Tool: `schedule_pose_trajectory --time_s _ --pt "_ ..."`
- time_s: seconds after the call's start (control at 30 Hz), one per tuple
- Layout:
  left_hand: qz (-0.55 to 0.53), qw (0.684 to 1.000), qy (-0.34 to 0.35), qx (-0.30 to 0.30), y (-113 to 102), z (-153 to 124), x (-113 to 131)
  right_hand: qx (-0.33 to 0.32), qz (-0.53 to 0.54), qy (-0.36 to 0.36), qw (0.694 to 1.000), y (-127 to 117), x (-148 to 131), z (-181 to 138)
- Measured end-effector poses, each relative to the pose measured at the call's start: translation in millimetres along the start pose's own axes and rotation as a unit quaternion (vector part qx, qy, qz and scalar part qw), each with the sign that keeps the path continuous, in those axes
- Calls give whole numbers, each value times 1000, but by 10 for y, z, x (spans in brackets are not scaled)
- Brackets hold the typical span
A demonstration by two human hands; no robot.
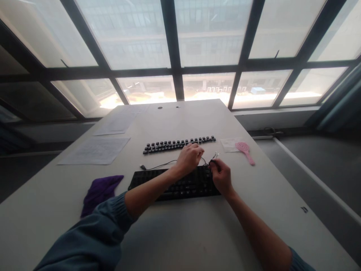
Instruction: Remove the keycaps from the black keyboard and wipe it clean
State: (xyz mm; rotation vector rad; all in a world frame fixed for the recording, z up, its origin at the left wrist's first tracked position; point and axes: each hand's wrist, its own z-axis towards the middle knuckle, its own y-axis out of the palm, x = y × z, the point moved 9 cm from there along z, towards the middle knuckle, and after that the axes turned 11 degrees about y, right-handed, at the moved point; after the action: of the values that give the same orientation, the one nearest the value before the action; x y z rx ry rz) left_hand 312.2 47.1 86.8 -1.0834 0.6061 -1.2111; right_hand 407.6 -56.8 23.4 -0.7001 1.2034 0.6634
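A black keyboard (180, 185) lies on the white table (180, 233) in front of me. Its thin black cable (159, 165) runs left behind it. My left hand (189, 158) hovers over the keyboard's far right part, fingers curled in a pinch, close to the row of loose black keycaps (177, 144). My right hand (221, 176) sits at the keyboard's upper right corner, closed on a small wire keycap puller (214, 157) whose metal prongs stick up. What the left fingers pinch is too small to name.
A pink brush (246, 151) lies on a clear plastic bag (229, 143) right of the keycaps. A purple cloth (100, 192) sits left of the keyboard. Paper sheets (96, 150) lie at the far left. Large windows stand beyond the table's far edge.
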Motion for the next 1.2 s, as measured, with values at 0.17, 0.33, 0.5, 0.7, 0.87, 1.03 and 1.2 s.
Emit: schedule_pose_trajectory --time_s 0.17,0.33,0.5,0.7,0.87,1.03,1.2 --pt "-48 998 -12 -44 153 -348 308 -55 -72 -24 996 82 -51 -7" --pt "-89 995 -28 -34 324 -588 360 -68 -74 4 995 97 28 21" --pt "-130 990 -47 -27 468 -699 320 -62 -57 20 996 73 75 27" --pt "-149 987 -61 -13 483 -728 267 -68 -54 22 996 79 65 33" --pt "-151 986 -63 -15 498 -725 259 -76 -58 26 995 92 70 44" --pt "-147 987 -66 -20 506 -617 268 -89 -72 4 993 125 46 24" --pt "-157 985 -74 -18 563 -556 245 -98 -85 -12 991 157 33 -6"
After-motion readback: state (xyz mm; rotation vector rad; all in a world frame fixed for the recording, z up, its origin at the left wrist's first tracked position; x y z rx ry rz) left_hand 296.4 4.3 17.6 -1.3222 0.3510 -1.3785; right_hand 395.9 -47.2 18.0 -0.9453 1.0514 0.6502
